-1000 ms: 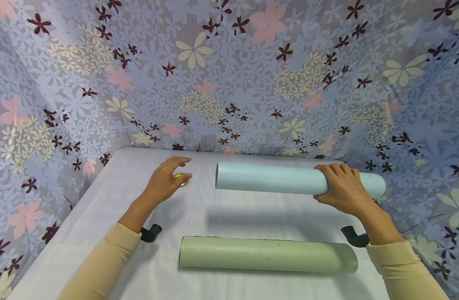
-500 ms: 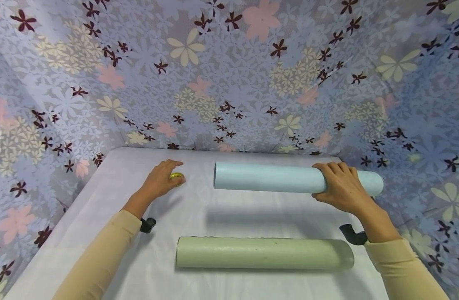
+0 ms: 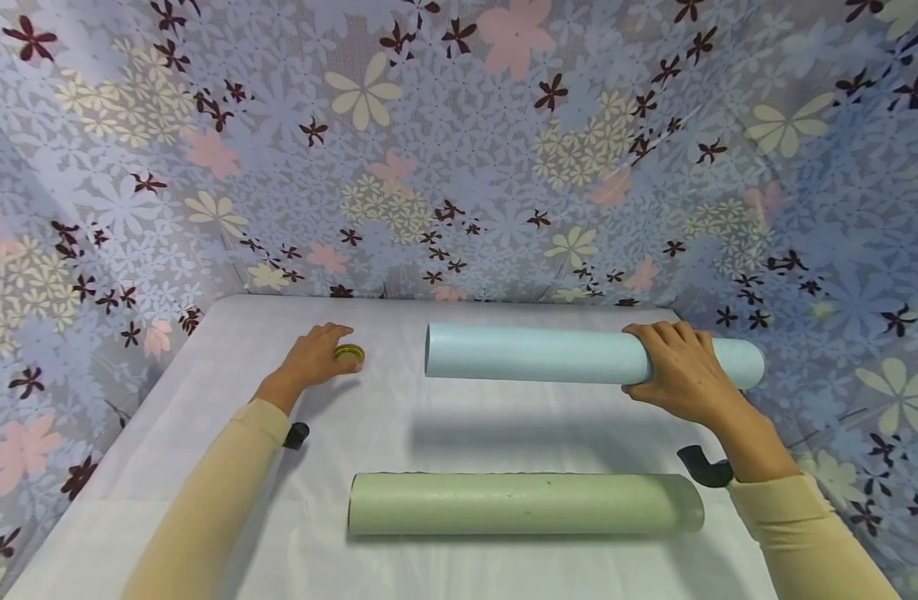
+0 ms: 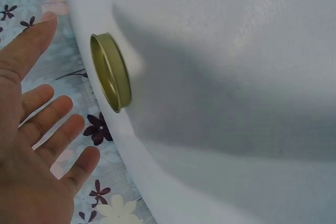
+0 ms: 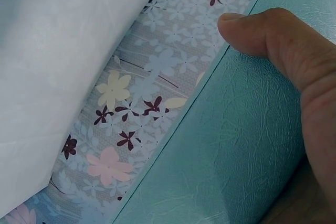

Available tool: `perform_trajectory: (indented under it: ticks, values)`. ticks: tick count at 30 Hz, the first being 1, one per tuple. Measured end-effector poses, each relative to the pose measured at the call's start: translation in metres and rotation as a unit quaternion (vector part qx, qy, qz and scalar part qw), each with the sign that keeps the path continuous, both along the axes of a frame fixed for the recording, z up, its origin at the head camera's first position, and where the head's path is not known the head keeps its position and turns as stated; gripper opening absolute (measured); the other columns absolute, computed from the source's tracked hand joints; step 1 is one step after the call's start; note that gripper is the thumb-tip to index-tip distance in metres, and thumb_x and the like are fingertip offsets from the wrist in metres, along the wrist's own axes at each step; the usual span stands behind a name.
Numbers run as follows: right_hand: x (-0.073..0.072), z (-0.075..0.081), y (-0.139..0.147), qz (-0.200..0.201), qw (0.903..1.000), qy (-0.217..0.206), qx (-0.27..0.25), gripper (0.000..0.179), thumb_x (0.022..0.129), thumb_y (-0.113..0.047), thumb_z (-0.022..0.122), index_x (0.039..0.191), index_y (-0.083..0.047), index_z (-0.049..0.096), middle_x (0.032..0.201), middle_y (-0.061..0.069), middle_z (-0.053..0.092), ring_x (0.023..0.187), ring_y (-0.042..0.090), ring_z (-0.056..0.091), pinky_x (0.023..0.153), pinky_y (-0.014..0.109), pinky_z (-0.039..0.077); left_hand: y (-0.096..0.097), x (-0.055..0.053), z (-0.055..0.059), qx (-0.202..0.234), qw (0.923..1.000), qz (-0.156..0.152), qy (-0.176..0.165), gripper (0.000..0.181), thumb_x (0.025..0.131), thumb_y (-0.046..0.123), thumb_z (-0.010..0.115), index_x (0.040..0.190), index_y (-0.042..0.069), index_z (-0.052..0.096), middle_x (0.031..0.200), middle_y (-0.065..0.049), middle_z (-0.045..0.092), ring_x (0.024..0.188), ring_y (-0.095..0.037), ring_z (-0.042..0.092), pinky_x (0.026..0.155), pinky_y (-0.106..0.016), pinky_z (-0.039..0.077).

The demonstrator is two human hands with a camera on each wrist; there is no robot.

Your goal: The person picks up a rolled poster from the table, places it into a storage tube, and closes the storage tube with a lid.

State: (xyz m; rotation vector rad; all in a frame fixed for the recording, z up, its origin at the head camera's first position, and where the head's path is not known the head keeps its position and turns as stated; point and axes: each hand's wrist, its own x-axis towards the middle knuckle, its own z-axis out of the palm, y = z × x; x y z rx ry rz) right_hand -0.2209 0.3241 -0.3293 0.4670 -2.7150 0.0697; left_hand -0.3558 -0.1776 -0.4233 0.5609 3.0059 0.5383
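Observation:
A shallow gold round lid (image 4: 121, 72) lies on the white table near its far edge. My left hand (image 3: 316, 354) hovers beside it; the left wrist view shows spread fingers and thumb, apart from the lid. My right hand (image 3: 676, 367) grips a light blue tube (image 3: 534, 353) near its right end and holds it level above the table. Up close in the right wrist view, the thumb (image 5: 278, 35) presses on the tube's creased, leathery surface. The fingers' undersides are hidden. A pale green tube (image 3: 526, 504) lies crosswise in front, touched by neither hand.
Flowered cloth (image 3: 444, 150) hangs behind the white table (image 3: 391, 433) and at both sides. Black wrist-camera mounts stick out below the left (image 3: 297, 435) and right wrist mounts (image 3: 704, 468). The blue tube casts a shadow on the table.
My left hand has reached slightly farther forward and left beside the lid. The right hand keeps its grip on the blue tube, almost still. The head view has turned slightly right.

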Motion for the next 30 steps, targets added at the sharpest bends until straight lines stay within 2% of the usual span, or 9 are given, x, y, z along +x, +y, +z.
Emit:
perform_trajectory:
  ticks: [15, 30]
  values:
    - [0.0, -0.001, 0.0, -0.005, 1.0, -0.001, 0.004, 0.08, 0.06, -0.027, 0.087, 0.129, -0.01, 0.048, 0.118, 0.021, 0.056, 0.107, 0.044, 0.046, 0.083, 0.057, 0.033, -0.007, -0.014, -0.012, 0.003, 0.9979, 0.014, -0.063, 0.076, 0.087, 0.041, 0.065, 0.145, 0.004, 0.032, 0.148, -0.025, 0.031, 0.136, -0.046, 0.026, 0.107, -0.067, 0.023]
    - [0.0, -0.002, 0.0, -0.007, 0.9999, -0.005, 0.006, 0.08, 0.06, -0.027, 0.086, 0.128, -0.011, 0.048, 0.118, 0.021, 0.056, 0.108, 0.044, 0.046, 0.084, 0.059, 0.033, -0.005, -0.02, -0.02, -0.009, 0.997, 0.016, -0.075, 0.076, 0.085, 0.04, 0.066, 0.144, 0.003, 0.035, 0.147, -0.024, 0.034, 0.133, -0.043, 0.031, 0.108, -0.065, 0.024]
